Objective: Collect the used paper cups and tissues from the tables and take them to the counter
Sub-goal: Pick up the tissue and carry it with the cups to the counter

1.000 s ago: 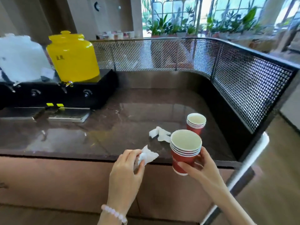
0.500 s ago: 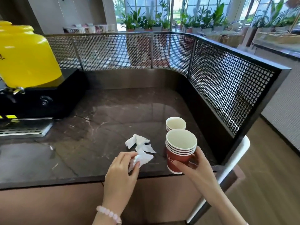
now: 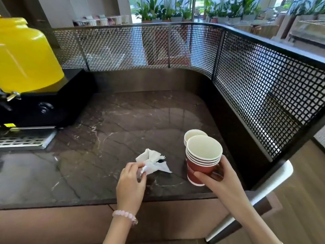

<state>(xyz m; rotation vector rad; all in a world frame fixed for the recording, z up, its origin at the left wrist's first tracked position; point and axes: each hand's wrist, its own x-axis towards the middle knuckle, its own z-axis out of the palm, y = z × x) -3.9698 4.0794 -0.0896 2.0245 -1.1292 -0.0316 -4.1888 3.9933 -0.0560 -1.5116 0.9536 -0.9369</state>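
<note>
Both hands have moved further in over the counter [image 3: 105, 138] than half a second ago, and the tissue carried by the left hand [image 3: 131, 184] now meets the crumpled tissues [image 3: 151, 162] lying on the dark marble top.

Nearest the camera, a pink bead bracelet [image 3: 124, 214] circles the left wrist. Above it, the left hand's thumb and fingertips pinch the near edge of the tissues, which spread away from the hand on the stone. To its right, the right hand [image 3: 218, 178] grips a stack of red paper cups [image 3: 202, 161], with the thumb across the front and the fingers wrapped behind. The stack tilts slightly. Whether its base touches the counter cannot be told.

Just beyond the held stack, and partly hidden by it, a second cup stack [image 3: 194, 136] stands on the counter.

Far left of the hands sits a perforated drip tray [image 3: 24, 140]. Behind it is a black dispenser base [image 3: 44, 106] with a yellow drinks container [image 3: 26, 55] on top.

A black mesh guard [image 3: 246, 76] curves round the far and right sides of the counter. Beyond it are potted plants [image 3: 158, 11].
</note>
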